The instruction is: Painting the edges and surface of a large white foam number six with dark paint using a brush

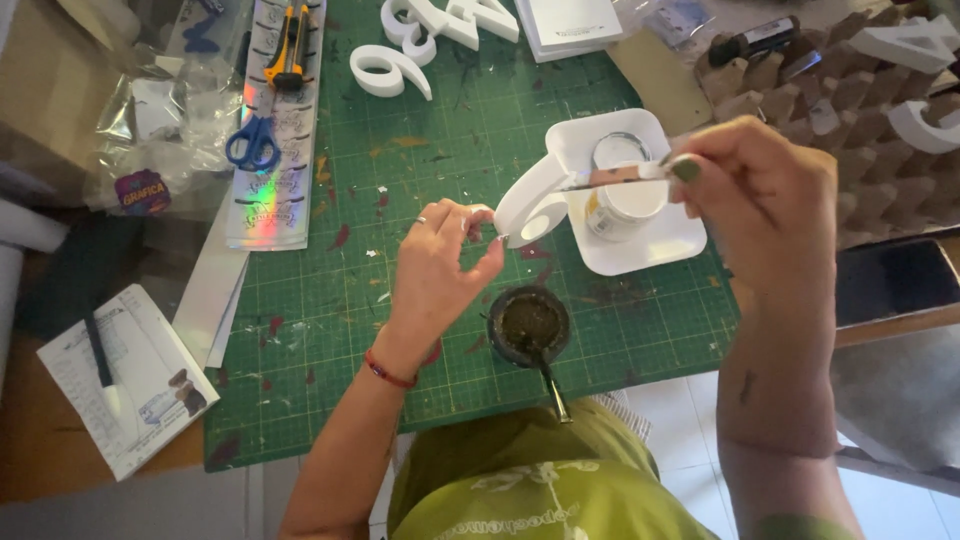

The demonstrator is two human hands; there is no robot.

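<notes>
Pinching a white foam numeral (533, 203) by its lower edge, the left hand (437, 265) sits at the centre of the frame with thumb and forefinger closed on the piece and the other fingers spread loose. The right hand (765, 195), right of centre, has its fingers closed around a thin paintbrush (612, 177) whose tip lies against the numeral's upper curve. Both are held over a green cutting mat (420, 330) that covers the desk. Just behind the numeral stands an open jar of white paint (625, 195) on a square white tray (650, 245). Below the left hand, at lower centre, is a dark round cup with a metal straw (530, 328). More white foam numerals (392, 70) lie at the top of the mat. In the upper left, blue-handled scissors (253, 143) and a yellow utility knife (290, 45) rest on a shiny holographic sheet (270, 195). A paper notepad with a pen (125, 375) sits at lower left.
</notes>
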